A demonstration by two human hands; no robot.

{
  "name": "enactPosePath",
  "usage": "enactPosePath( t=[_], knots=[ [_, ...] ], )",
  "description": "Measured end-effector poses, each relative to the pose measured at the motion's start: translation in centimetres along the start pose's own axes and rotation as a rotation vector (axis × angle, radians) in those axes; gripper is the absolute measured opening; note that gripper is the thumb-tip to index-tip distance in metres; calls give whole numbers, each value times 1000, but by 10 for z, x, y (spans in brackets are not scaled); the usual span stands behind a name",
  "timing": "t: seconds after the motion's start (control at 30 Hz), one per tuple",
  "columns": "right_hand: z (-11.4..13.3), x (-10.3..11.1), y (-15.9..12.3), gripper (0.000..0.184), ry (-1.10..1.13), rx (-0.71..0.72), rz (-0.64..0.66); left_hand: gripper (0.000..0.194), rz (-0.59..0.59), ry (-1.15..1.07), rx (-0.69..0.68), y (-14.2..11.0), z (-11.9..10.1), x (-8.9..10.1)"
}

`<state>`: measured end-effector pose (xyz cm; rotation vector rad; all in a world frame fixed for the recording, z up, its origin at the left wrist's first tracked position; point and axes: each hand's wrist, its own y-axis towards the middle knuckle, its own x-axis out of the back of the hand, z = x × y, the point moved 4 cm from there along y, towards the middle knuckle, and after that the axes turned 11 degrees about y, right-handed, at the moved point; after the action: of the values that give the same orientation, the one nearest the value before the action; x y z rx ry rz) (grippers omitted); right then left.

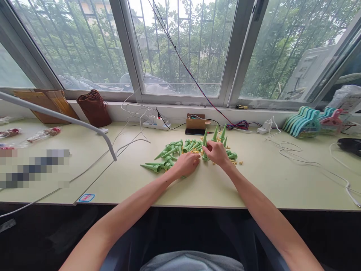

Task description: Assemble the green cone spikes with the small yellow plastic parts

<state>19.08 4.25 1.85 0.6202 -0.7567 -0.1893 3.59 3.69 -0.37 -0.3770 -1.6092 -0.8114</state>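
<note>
My right hand [216, 152] is closed around a green plastic spike [204, 140], which stands point up on the table with its wide end down. Just left of it, my left hand [187, 164] rests low over the small yellow plastic pieces [195, 151]. Its fingers are curled together, and what they hold, if anything, is hidden. Several more green spikes [166, 149] lie in a loose pile beyond and left of my left hand. Behind my right hand, a few upright spikes [223, 132] stand with their points up, with more yellow pieces [240, 163] scattered around.
A phone [194, 131] lies before a small cardboard box [196, 121] at the back. A power strip [156, 124] and cables are beside them. Teal hangers [301, 122] stand at the right, a brown pouch [94, 109] at the left. A grey curved arm [84, 121] crosses the left side.
</note>
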Motion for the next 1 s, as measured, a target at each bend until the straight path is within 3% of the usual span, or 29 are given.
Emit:
enactPosePath(
  t=[0.23, 0.53, 0.83, 1.0],
  knots=[
    [-2, -2, 0, 27, -33, -22, 49, 30, 21, 24, 43, 0, 2, 0],
    [-3, -1, 0, 28, -10, -17, 18, 19, 32, 40, 35, -1, -1, 6],
    [-4, -5, 0, 28, 1, -13, 43, 25, -29, -7, 23, 2, 3, 1],
    [-1, -5, 0, 28, 16, -23, 51, 25, 8, 35, 19, 1, 4, 1]
  ],
)
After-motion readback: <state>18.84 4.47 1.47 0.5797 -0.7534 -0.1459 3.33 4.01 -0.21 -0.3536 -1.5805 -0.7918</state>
